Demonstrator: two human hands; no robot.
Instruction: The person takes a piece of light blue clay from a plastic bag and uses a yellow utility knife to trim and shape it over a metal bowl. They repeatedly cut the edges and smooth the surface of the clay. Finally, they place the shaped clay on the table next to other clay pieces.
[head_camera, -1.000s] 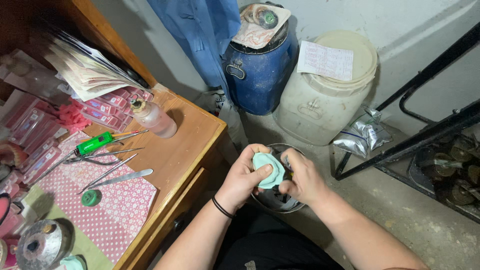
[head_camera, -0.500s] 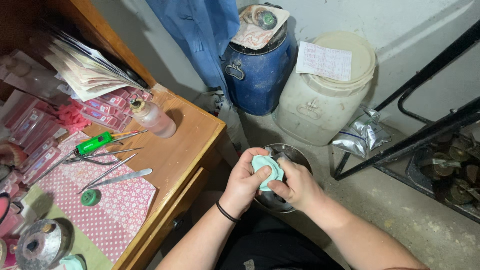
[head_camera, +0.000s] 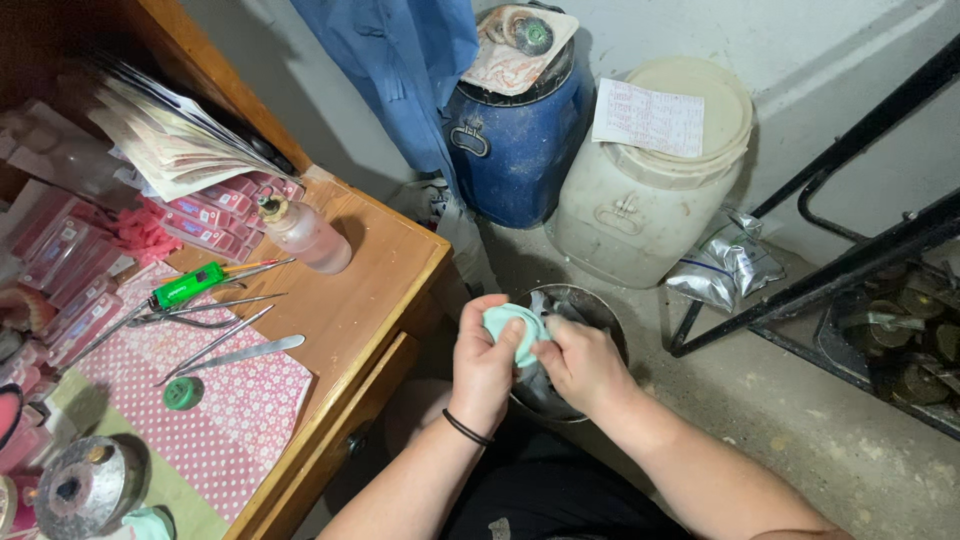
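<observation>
Bare concrete floor (head_camera: 800, 440) runs under the scene, with a wooden desk (head_camera: 370, 300) at the person's left and grey wall behind two tubs. Both forearms reach forward and down from the bottom of the view, angling inward so that the hands meet over a metal bowl (head_camera: 590, 305) on the floor. The left hand (head_camera: 485, 365), a thin black band on its wrist, is curled with the fingers wrapped round a pale green lump (head_camera: 510, 330) of soft-looking material, gripping it from the left side and beneath. The right hand (head_camera: 580, 365) is also closed, its thumb and fingertips pressed against the right edge of the same lump, so the two hands touch across it. The lump sits between them, just above the bowl's rim; whether it touches the bowl cannot be told. Beyond the hands stand a blue plastic barrel (head_camera: 520, 140) and, to its right, a cream bucket (head_camera: 650, 190) with a sheet of paper on its lid, and a silvery foil bag (head_camera: 725, 270) lies on the floor near the bucket. To the left of the left hand, on the desk, lie a small clear bottle (head_camera: 305, 235), a green-handled tool (head_camera: 190, 285) and several slim metal instruments (head_camera: 215, 340) on a pink patterned cloth (head_camera: 250, 410). Right of the right hand stands a black metal frame (head_camera: 850, 265).
</observation>
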